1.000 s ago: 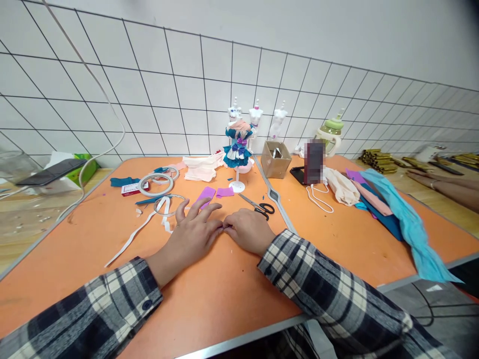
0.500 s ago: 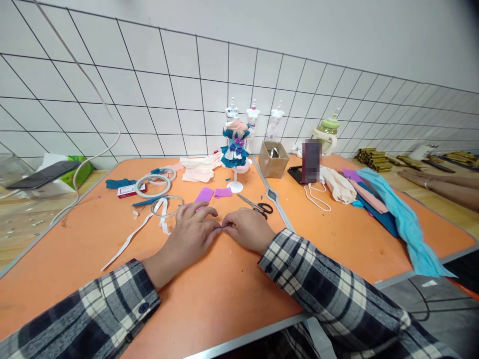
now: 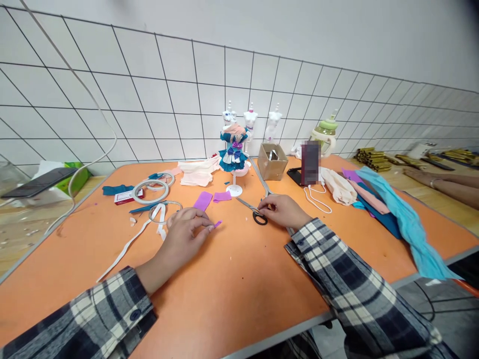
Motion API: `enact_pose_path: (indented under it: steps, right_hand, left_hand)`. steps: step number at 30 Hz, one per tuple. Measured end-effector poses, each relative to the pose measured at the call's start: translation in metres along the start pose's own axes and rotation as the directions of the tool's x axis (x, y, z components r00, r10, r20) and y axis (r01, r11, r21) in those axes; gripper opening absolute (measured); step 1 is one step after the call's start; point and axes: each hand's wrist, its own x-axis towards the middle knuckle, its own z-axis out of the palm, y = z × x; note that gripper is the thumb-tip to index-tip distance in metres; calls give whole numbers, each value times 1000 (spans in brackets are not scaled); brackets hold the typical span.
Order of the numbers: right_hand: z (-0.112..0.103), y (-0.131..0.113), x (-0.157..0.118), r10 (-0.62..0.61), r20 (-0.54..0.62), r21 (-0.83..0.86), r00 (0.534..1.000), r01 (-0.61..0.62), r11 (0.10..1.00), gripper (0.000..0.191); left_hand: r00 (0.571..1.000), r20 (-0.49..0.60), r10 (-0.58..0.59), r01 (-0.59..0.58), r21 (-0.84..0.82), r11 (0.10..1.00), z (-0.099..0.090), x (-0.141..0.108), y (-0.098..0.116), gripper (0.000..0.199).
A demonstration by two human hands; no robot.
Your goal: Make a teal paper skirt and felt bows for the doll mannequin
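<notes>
My left hand (image 3: pixel 189 232) pinches a small purple strip of crepe paper or fabric (image 3: pixel 217 224) between thumb and fingertips, just above the table. Further right, my right hand (image 3: pixel 282 210) has its fingers closed at the black handles of the scissors (image 3: pixel 259 216), covering one handle ring. The scissors lie flat with their blades pointing away to the left. Two purple pieces lie beyond my left hand: a larger rectangle (image 3: pixel 203 201) and a smaller one (image 3: pixel 222 197). Behind them stands a mini dress form (image 3: pixel 234 154) dressed in blue, white and peach ruffles with bows.
Rolls of tape (image 3: pixel 150 192) and a white ribbon (image 3: pixel 125 249) lie on the left. At the back are bare dress forms (image 3: pixel 274 119), a cardboard box (image 3: pixel 273 162), a propped phone (image 3: pixel 311 162) and a bottle (image 3: pixel 325 132). Coloured strips (image 3: pixel 404 224) and another person's arm (image 3: pixel 445 182) are right.
My hands have parted. The right hand has moved right to the scissors' handles, while the left keeps the purple strip, now showing beyond its fingertips.
</notes>
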Motion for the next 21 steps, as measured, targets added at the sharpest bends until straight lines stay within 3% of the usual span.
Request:
enact_pose_path:
  steps: [5, 9, 16, 21]
  right_hand:
    - [2, -11, 0, 13, 87, -135, 996, -1, 991, 16]
    - [4, -13, 1, 53, 91, -232, 994, -31, 972, 16]
    - [10, -19, 2, 76, 49, -245, 996, -62, 968, 13]
    - [9, -32, 3, 136, -146, -145, 980, -157, 977, 16]
  left_hand:
    - [996, -67, 61, -63, -23, 998, -5, -2, 8, 21]
    - [995, -67, 78, -86, -122, 989, -7, -3, 18, 20]
    - [994, 38, -102, 109, -400, 910, -8, -3, 25, 21]
    - [924, 285, -255, 378, -577, 724, -5, -2, 30, 28]
